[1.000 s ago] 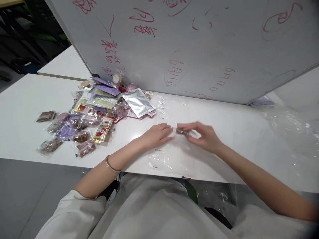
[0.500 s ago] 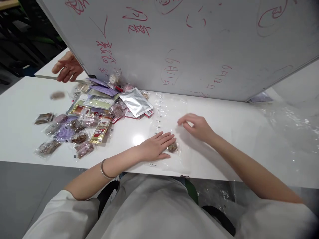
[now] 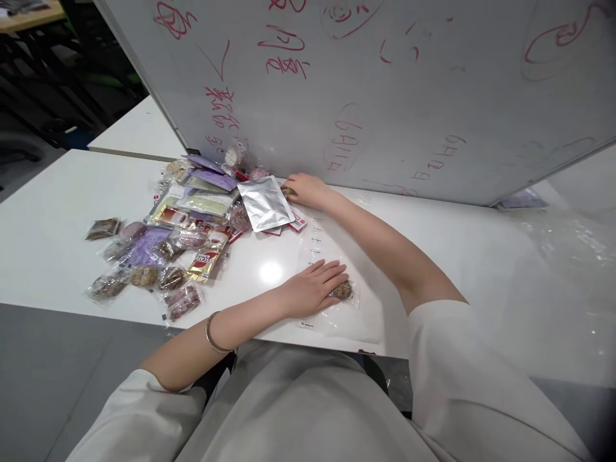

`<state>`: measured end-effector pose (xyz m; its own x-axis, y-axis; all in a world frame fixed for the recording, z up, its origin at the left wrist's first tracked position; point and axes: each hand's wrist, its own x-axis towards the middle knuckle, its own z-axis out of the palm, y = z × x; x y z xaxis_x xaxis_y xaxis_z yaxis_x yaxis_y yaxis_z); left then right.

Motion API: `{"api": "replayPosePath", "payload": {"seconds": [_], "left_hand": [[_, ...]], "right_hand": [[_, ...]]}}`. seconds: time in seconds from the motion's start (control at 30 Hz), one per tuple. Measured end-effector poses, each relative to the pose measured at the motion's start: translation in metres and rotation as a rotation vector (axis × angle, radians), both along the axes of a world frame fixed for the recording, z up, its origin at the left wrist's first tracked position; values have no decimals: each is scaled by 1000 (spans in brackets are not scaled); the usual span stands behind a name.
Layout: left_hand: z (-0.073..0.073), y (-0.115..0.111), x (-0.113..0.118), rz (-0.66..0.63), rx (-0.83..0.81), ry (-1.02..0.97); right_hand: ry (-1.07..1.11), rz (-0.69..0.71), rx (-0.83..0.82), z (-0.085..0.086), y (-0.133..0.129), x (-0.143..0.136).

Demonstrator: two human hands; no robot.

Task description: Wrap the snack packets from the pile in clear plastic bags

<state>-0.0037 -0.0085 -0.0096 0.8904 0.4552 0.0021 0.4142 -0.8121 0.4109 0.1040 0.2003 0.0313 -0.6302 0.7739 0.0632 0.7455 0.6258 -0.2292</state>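
Note:
My left hand lies flat, fingers stretched, on the clear plastic bags at the table's front edge. Just beyond its fingertips a small wrapped brown snack rests on the bags. Over at the whiteboard's foot, my right hand curls its fingers on a small brownish snack packet, partly hidden by the fingers. The packet sits right beside a silver foil pouch, which leans over red-and-white packets.
To the left spreads a heap of wrapped snacks, with purple sachets, green-white sachets and a gold-and-red coffee stick. A whiteboard with red writing stands along the back of the white table. Clear plastic lies at right.
My right hand has moved left and away from me to the packet by the foil pouch. Another person's hand has left view at upper left; a blurred brown packet now lies among the near-left snacks.

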Motion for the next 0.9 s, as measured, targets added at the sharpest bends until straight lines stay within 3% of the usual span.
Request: {"api": "replayPosePath", "payload": {"seconds": [0.13, 0.27, 0.37, 0.47, 0.53, 0.67, 0.8, 0.9], "left_hand": [[-6, 1, 1, 84, -1, -72], [6, 8, -1, 142, -49, -86], [33, 15, -11, 239, -59, -60], [58, 12, -24, 394, -32, -106], [64, 4, -32, 300, -2, -172], [45, -15, -39, 4, -21, -138], [19, -24, -43, -74, 0, -82], [13, -24, -43, -100, 7, -58]], "right_hand": [[-13, -181, 103, 13, -25, 13], [183, -380, 105, 31, -95, 55], [337, -262, 66, 32, -163, 81], [264, -86, 252, 16, -216, 88], [171, 11, 413, -1, -240, 84], [66, 148, 512, -25, -265, 80], [153, 221, 313, -22, -280, 103], [169, 259, 174, -15, -287, 130]]}}
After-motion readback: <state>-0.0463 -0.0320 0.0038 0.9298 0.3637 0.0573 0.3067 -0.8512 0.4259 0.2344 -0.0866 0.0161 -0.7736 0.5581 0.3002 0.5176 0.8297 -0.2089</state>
